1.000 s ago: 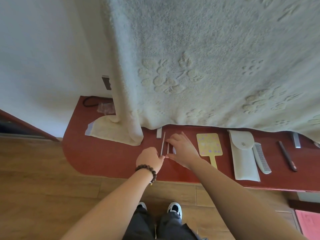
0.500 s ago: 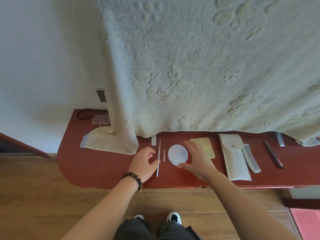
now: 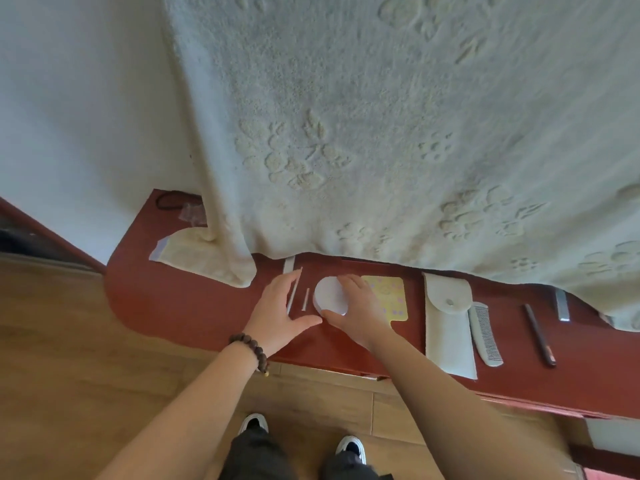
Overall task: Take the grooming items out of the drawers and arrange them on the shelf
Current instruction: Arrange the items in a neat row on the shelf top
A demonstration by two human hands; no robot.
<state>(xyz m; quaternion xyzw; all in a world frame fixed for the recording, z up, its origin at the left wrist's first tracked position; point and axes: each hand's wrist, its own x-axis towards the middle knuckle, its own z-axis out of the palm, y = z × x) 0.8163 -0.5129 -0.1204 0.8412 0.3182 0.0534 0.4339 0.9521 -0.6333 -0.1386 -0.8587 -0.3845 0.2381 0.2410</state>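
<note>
A red shelf (image 3: pixel 180 306) runs across the view with grooming items laid in a row. My right hand (image 3: pixel 360 306) grips a round white compact (image 3: pixel 327 294) that rests on the shelf, fingers on its right rim and thumb at its near edge. My left hand (image 3: pixel 280 313) lies flat and spread beside a long thin white stick (image 3: pixel 294 289) and a short one (image 3: pixel 305 298). Right of the compact lie a yellow hand mirror (image 3: pixel 391 292), partly under my right hand, a white pouch (image 3: pixel 446 327), a white comb (image 3: pixel 485 336) and a dark pencil (image 3: pixel 538 336).
A cream embossed blanket (image 3: pixel 381 133) hangs over the shelf's back and hides part of two metal pieces, one (image 3: pixel 288 264) at the centre and one (image 3: pixel 561 304) at the right. A black hair tie (image 3: pixel 169 199) lies far left. Wooden floor (image 3: pixel 86 358) and my shoes are below.
My right hand uncovered the round white compact and now holds it by the rim. My left hand opened flat beside the sticks. The camera tilted, shifting the shelf lower in view.
</note>
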